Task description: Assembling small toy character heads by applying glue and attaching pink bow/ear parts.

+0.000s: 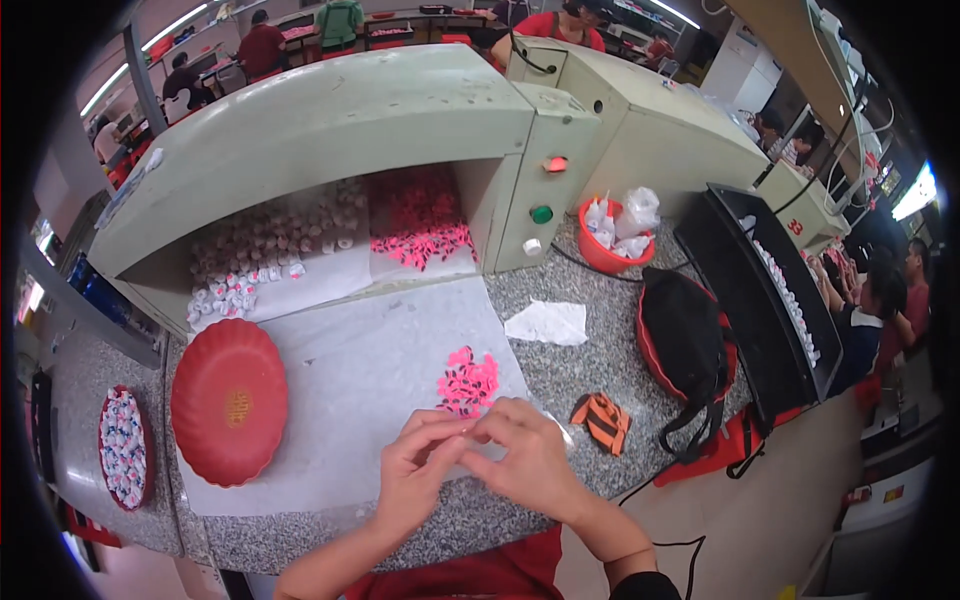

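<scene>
On a speckled grey bench [270, 530], one large white sheet [345, 400]. Left of the sheet, an oval red-rimmed tray [150, 455] full of small white pieces with blue and pink marks. On the sheet's left end, a shallow red dish [225, 345] with a scalloped edge and a gold emblem. Behind the sheet, a pale grey-green machine [330, 120] with a wide arched opening: crowded white pieces [275, 235] inside at left, a mass of pink pieces [425, 245] at right, then a lit red light [555, 164] above a green button [541, 214]. On the sheet's right part, a small loose heap of pink-and-black pieces [468, 380]. Just in front of that heap, over the sheet's near edge, left hand [415, 460] and right hand [525, 455] together, fingertips meeting; impossible to tell whether clamped on a small piece. Just right of the sheet, a white tissue [547, 323]; farther right, an orange-and-black striped item [602, 422] toward the front and an orange-red tub [605, 262] of white bottles [600, 222] toward the back. Well right of the sheet, a black bag [680, 330] with red trim, then a long, tilted black tray [740, 290] with a row of white pieces. Farthest right, a person [862, 335] in dark clothing.
</scene>
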The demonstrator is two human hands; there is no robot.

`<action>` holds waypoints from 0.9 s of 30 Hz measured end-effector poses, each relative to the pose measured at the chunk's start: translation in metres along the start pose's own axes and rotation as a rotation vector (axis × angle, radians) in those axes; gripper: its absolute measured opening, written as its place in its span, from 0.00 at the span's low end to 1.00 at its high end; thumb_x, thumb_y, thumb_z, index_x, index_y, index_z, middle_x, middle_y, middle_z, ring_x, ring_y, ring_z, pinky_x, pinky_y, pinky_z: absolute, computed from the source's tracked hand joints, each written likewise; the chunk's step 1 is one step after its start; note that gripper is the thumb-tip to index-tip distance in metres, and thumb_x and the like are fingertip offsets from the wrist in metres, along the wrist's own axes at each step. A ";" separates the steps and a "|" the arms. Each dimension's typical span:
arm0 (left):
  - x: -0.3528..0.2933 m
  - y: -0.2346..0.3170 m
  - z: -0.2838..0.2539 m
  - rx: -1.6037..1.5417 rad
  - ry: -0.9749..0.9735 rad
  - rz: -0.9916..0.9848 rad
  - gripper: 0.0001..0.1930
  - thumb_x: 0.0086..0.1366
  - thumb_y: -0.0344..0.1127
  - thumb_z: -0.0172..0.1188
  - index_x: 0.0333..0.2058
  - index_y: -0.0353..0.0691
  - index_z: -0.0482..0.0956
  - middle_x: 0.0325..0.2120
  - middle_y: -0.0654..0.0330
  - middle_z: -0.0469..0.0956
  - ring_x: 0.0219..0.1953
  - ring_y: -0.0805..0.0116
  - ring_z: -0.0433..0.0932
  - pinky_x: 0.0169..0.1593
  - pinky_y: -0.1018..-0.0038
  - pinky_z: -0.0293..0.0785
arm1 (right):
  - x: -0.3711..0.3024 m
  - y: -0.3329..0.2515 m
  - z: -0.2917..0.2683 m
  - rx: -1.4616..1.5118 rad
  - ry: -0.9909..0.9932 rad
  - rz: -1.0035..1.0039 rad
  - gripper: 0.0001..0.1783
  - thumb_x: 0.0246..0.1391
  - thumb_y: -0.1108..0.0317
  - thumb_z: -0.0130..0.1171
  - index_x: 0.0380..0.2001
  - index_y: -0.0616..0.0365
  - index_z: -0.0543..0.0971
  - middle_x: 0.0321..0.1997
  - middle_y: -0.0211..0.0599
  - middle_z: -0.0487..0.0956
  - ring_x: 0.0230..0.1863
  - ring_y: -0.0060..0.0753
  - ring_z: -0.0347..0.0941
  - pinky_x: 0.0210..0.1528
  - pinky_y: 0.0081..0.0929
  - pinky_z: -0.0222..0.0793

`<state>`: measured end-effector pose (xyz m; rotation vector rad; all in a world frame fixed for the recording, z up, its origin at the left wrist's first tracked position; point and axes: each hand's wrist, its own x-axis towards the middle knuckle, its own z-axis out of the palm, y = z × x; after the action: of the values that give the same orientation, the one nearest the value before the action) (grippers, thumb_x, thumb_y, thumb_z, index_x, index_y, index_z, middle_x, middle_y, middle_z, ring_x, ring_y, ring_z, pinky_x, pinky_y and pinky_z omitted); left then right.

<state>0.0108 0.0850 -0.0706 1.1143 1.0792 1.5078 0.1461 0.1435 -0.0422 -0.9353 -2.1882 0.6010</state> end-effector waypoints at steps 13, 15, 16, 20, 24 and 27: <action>-0.067 0.001 -0.012 -0.555 0.096 -0.637 0.13 0.62 0.34 0.51 0.41 0.32 0.72 0.31 0.55 0.77 0.33 0.68 0.76 0.38 0.71 0.75 | -0.057 0.087 -0.008 -0.261 -0.124 0.575 0.20 0.34 0.70 0.66 0.36 0.61 0.75 0.27 0.37 0.75 0.29 0.38 0.73 0.34 0.31 0.67; -0.073 0.003 -0.012 -0.576 0.103 -0.652 0.14 0.63 0.35 0.51 0.43 0.31 0.72 0.31 0.55 0.77 0.33 0.68 0.76 0.38 0.71 0.75 | -0.054 0.077 -0.008 -0.261 -0.133 0.575 0.17 0.35 0.72 0.64 0.34 0.60 0.77 0.26 0.37 0.75 0.29 0.36 0.73 0.33 0.31 0.67; -0.076 0.003 -0.013 -0.598 0.105 -0.671 0.15 0.63 0.36 0.51 0.44 0.31 0.71 0.31 0.55 0.77 0.33 0.67 0.76 0.38 0.71 0.75 | -0.056 0.075 -0.007 -0.317 -0.144 0.482 0.14 0.36 0.73 0.64 0.32 0.60 0.77 0.26 0.36 0.76 0.29 0.35 0.73 0.32 0.29 0.66; -0.094 -0.002 -0.018 -0.716 0.123 -0.706 0.15 0.63 0.36 0.50 0.43 0.32 0.72 0.32 0.56 0.76 0.33 0.66 0.76 0.39 0.68 0.75 | -0.069 0.035 -0.016 -0.384 0.099 0.165 0.07 0.40 0.77 0.60 0.28 0.59 0.79 0.26 0.35 0.76 0.26 0.29 0.72 0.28 0.24 0.66; -0.142 -0.008 -0.012 -0.879 0.095 -0.854 0.13 0.64 0.35 0.48 0.42 0.33 0.71 0.35 0.54 0.76 0.39 0.60 0.76 0.46 0.59 0.72 | -0.105 0.005 -0.026 0.309 -0.129 0.318 0.09 0.48 0.78 0.53 0.33 0.59 0.79 0.33 0.36 0.77 0.30 0.24 0.73 0.30 0.17 0.67; -0.166 -0.027 -0.007 -0.886 0.109 -0.955 0.12 0.64 0.34 0.47 0.42 0.33 0.71 0.37 0.53 0.75 0.45 0.55 0.73 0.50 0.53 0.69 | -0.143 -0.002 -0.009 0.851 -0.160 0.669 0.11 0.48 0.81 0.47 0.33 0.65 0.78 0.32 0.36 0.77 0.31 0.24 0.73 0.31 0.17 0.68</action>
<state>0.0335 -0.0740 -0.1227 -0.1272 0.6879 1.0346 0.2256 0.0357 -0.0922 -1.1156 -1.4236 1.7848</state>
